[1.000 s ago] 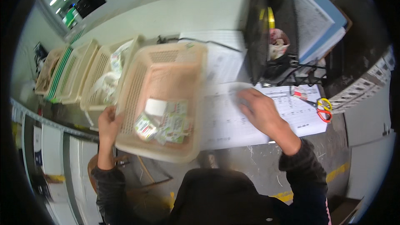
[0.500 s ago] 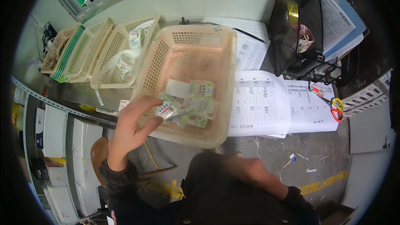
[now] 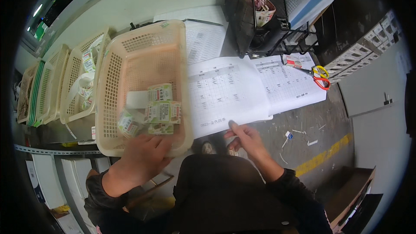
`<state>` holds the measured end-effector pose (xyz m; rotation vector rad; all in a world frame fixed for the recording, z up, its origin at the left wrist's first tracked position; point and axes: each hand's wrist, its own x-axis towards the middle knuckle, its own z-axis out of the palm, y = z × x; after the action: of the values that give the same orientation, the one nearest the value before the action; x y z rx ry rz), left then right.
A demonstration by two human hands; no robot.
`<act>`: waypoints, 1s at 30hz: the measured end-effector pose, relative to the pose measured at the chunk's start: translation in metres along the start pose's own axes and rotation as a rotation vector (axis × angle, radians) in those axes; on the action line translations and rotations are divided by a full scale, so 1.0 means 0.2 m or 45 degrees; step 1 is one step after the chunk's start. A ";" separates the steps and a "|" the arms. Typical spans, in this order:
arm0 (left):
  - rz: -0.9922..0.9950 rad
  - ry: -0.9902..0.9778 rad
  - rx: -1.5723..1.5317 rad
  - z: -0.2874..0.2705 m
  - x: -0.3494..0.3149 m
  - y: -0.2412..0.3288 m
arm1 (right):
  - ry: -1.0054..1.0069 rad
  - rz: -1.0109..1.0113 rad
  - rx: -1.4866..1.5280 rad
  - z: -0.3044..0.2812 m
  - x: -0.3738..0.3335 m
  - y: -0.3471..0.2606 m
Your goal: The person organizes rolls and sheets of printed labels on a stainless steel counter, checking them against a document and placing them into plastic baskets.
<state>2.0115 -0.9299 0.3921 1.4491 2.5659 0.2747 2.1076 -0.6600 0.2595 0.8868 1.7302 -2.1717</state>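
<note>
A cream plastic basket (image 3: 143,41) with perforated walls stands on the bench in front of me. Inside it lie several green-and-white printed label bundles (image 3: 163,112), a wrapped one (image 3: 128,122) and a blank white piece (image 3: 137,99). My left hand (image 3: 145,156) is at the basket's near rim beside the bundles, fingers bent and blurred; what they hold, if anything, is hidden. My right hand (image 3: 250,143) hovers by the near edge of a printed sheet (image 3: 229,91), thumb apart from the bent fingers, with nothing visible in it.
Smaller baskets (image 3: 74,97) with label rolls stand at the left. At the right are another printed sheet (image 3: 288,84), scissors (image 3: 320,77) with red and yellow handles, and a black mesh file rack (image 3: 238,21). White boxes (image 3: 51,177) sit below the bench at left.
The view has swung right, so the basket appears farther left. My left hand has drawn back from the wrapped bundle to the near rim. My right hand has risen from my lap toward the papers.
</note>
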 end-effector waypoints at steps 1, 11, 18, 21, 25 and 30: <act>0.037 0.083 0.030 0.03 -0.01 -0.04 | 0.036 -0.033 0.055 0.01 0.02 0.01; -0.118 0.406 0.077 0.07 0.00 -0.12 | 0.412 -0.365 0.167 -0.14 -0.11 -0.01; -0.150 0.410 0.017 0.08 0.02 -0.14 | 0.409 -0.366 0.234 -0.12 -0.08 0.09; -0.141 0.443 0.008 0.07 0.01 -0.14 | 0.334 -0.311 0.284 -0.13 -0.08 0.13; -0.108 0.501 0.054 0.06 0.00 -0.12 | 0.322 -0.273 0.351 -0.13 -0.09 0.14; -0.041 0.679 -0.017 0.09 -0.04 -0.13 | 0.304 -0.296 0.371 -0.11 -0.04 0.17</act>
<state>1.9984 -0.9488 0.3697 1.4871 2.9748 0.7644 2.1387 -0.6512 0.2343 1.1026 1.7211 -2.6146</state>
